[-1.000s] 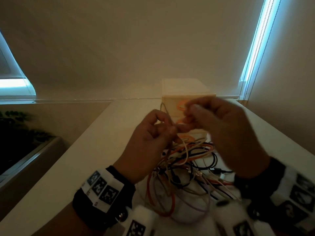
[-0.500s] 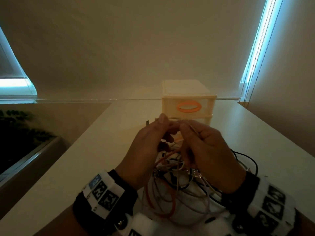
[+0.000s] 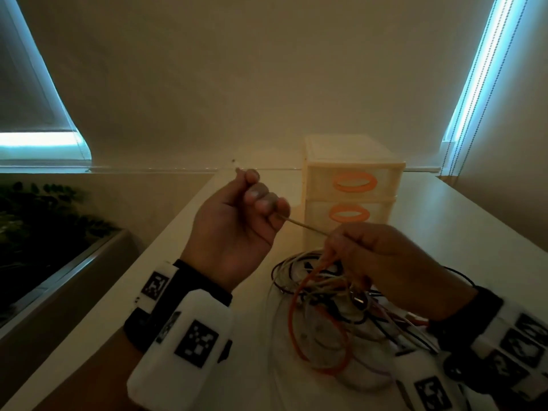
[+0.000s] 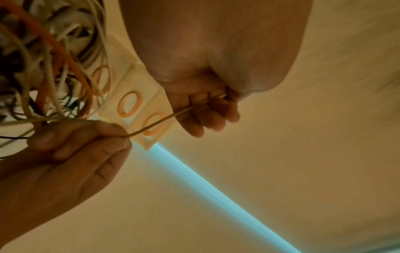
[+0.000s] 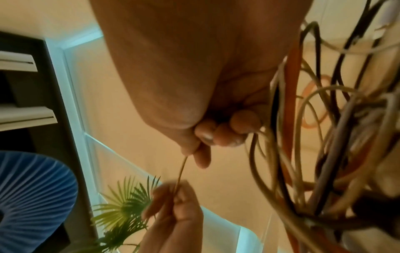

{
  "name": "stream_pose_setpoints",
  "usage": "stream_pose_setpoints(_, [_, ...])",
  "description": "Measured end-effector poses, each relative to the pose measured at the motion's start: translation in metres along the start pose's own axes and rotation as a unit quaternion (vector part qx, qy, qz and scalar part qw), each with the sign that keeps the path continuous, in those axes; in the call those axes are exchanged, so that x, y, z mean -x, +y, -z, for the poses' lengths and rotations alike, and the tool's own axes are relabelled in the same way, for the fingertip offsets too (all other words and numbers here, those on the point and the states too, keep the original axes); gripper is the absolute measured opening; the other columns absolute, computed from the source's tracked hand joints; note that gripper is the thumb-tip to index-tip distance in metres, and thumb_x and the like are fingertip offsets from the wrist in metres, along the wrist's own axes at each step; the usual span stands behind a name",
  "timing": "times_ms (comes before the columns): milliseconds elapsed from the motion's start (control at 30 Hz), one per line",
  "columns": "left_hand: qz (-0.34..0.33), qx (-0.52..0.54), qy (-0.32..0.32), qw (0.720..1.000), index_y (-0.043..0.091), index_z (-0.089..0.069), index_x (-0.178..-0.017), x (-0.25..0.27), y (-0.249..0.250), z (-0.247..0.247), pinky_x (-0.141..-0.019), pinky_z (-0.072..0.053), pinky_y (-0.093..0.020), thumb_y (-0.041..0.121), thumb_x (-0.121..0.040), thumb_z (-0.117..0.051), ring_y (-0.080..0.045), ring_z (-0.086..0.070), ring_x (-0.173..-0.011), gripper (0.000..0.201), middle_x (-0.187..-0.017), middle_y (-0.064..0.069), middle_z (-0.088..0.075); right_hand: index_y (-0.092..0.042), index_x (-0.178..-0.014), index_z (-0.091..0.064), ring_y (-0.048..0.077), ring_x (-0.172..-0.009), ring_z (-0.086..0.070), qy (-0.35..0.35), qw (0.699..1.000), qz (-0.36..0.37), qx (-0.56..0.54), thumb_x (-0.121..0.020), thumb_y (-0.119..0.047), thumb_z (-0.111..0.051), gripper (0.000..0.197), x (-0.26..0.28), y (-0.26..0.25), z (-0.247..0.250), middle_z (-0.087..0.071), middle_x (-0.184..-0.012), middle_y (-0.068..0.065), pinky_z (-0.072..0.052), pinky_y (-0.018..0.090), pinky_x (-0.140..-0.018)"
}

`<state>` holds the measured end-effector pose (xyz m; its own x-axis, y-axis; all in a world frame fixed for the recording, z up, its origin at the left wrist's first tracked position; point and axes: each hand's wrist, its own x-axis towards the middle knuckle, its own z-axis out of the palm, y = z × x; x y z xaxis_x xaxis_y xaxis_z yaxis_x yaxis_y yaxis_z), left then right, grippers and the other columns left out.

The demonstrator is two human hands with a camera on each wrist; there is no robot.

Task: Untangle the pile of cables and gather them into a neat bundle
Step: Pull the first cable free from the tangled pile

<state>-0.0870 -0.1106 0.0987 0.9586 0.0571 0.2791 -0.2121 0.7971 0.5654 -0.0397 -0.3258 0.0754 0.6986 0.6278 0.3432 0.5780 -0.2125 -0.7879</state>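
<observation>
Cables (image 3: 320, 307), tangled in a loose pile of orange, black, white and beige strands, on a pale desk (image 3: 89, 336) just in front of a small drawer unit (image 3: 350, 197). One thin beige cable (image 3: 302, 226) drawn taut out of the pile between two hands raised above the desk. Left hand (image 3: 234, 221) lifted to the left of the pile, fingers curled around the beige cable, its end poking out past the fingertips near the top. Right hand (image 3: 382, 259) directly over the tangle, thumb and fingers pinched on the same cable, with an orange cable (image 3: 296, 315) and several other strands hanging from beneath it down to the desk. From the left wrist view, same beige cable (image 4: 158, 122) running straight from the curled left fingers (image 4: 207, 113) to the pinching right hand (image 4: 82, 142). From the right wrist view, bundle of strands (image 5: 324, 137) gathered close against the right hand (image 5: 216, 133). Drawer unit cream with orange oval handles, against the back wall. Dark planter with green leaves (image 3: 35, 221) off the desk's left edge; bright blue window strips at both sides.
</observation>
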Motion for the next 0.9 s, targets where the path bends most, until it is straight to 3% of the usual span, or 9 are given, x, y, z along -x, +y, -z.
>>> stream_pose_setpoints(133, [-0.002, -0.008, -0.05, 0.999, 0.015, -0.05, -0.086, -0.002, 0.012, 0.005, -0.051, -0.034, -0.021, 0.026, -0.11, -0.03, -0.007, -0.031, -0.042, 0.033, -0.051, 0.007, -0.033, -0.022, -0.076, -0.07, 0.008, -0.046, -0.046, 0.101, 0.993, 0.041, -0.044, -0.096, -0.028, -0.056, 0.025, -0.001, -0.007, 0.012, -0.052, -0.051, -0.004, -0.04, 0.02, -0.048])
stream_pose_setpoints(267, [0.001, -0.008, -0.077, 0.997, 0.016, -0.05, -0.085, -0.004, 0.018, 0.011, -0.046, -0.023, -0.021, 0.028, -0.111, -0.029, -0.007, -0.027, -0.041, 0.036, -0.051, 0.008, -0.033, -0.018, -0.077, -0.068, 0.014, -0.049, -0.052, -0.121, 0.991, -0.015, -0.059, -0.096, -0.031, -0.052, 0.028, 0.005, -0.011, 0.007, -0.057, -0.056, 0.0, -0.047, 0.029, -0.057])
stream_pose_setpoints(367, [-0.009, -0.013, -0.064, 0.998, 0.017, -0.05, -0.085, -0.003, 0.028, 0.013, -0.044, -0.019, -0.021, 0.028, -0.111, -0.026, -0.008, -0.022, -0.041, 0.037, -0.051, 0.007, -0.034, -0.024, -0.075, -0.068, 0.008, -0.05, -0.047, -0.157, 0.986, -0.062, -0.016, -0.103, -0.025, -0.049, 0.033, 0.003, -0.011, 0.018, -0.052, -0.057, -0.005, -0.043, 0.023, -0.055])
stream_pose_setpoints(500, [0.012, 0.014, -0.099, 0.995, 0.017, -0.049, -0.087, -0.001, 0.037, 0.013, -0.042, -0.015, -0.023, 0.026, -0.11, -0.025, -0.009, -0.021, -0.04, 0.035, -0.051, 0.006, -0.038, -0.02, -0.075, -0.069, 0.001, -0.044, -0.043, -0.024, 0.996, -0.052, 0.07, -0.098, -0.028, -0.056, 0.028, -0.001, -0.011, 0.036, -0.053, -0.051, -0.01, -0.037, 0.014, -0.048])
stream_pose_setpoints(600, [0.113, -0.008, -0.174, 0.978, 0.017, -0.046, -0.089, 0.003, 0.029, 0.009, -0.041, -0.008, -0.026, 0.022, -0.105, -0.032, -0.008, -0.02, -0.038, 0.022, -0.052, 0.006, -0.038, -0.017, -0.074, -0.067, 0.003, -0.043, -0.044, 0.119, 0.986, -0.015, 0.114, -0.094, -0.037, -0.061, 0.029, -0.006, -0.003, 0.039, -0.051, -0.049, -0.01, -0.038, 0.013, -0.046])
stream_pose_setpoints(667, [0.194, -0.117, -0.202, 0.953, 0.019, -0.049, -0.087, 0.01, 0.007, 0.006, -0.039, -0.006, -0.026, 0.025, -0.102, -0.038, -0.007, -0.036, -0.036, 0.02, -0.056, 0.003, -0.053, -0.017, -0.076, -0.067, 0.005, -0.043, -0.043, 0.193, 0.975, -0.005, 0.111, -0.096, -0.036, -0.061, 0.028, -0.009, 0.002, 0.032, -0.048, -0.047, -0.011, -0.035, 0.013, -0.047])
stream_pose_setpoints(733, [0.263, -0.229, -0.223, 0.91, 0.016, -0.053, -0.088, 0.019, -0.018, 0.004, -0.037, -0.027, -0.021, 0.031, -0.101, -0.043, -0.02, -0.065, -0.051, 0.022, -0.076, -0.013, -0.071, -0.018, -0.08, -0.069, 0.005, -0.043, -0.044, 0.227, 0.971, 0.008, 0.076, -0.098, -0.032, -0.061, 0.024, -0.011, 0.005, 0.02, -0.049, -0.047, -0.013, -0.036, 0.017, -0.049])
stream_pose_setpoints(800, [0.306, -0.241, -0.222, 0.894, 0.01, -0.052, -0.105, 0.021, -0.034, 0.001, -0.062, -0.057, -0.032, 0.034, -0.101, -0.044, -0.036, -0.073, -0.082, 0.026, -0.105, -0.032, -0.069, -0.016, -0.085, -0.072, 0.004, -0.047, -0.047, 0.235, 0.972, 0.022, 0.017, -0.098, -0.028, -0.062, 0.02, -0.009, 0.003, 0.009, -0.053, -0.05, -0.015, -0.039, 0.018, -0.052])
stream_pose_setpoints(900, [0.257, -0.178, -0.154, 0.937, 0.005, -0.052, -0.098, 0.013, -0.039, 0.0, -0.094, -0.055, -0.046, 0.034, -0.104, -0.041, -0.042, -0.067, -0.108, 0.032, -0.125, -0.034, -0.063, -0.014, -0.09, -0.075, 0.013, -0.057, -0.06, 0.244, 0.967, 0.051, -0.057, -0.095, -0.026, -0.064, 0.017, -0.002, -0.01, 0.003, -0.069, -0.067, -0.003, -0.049, 0.024, -0.055])
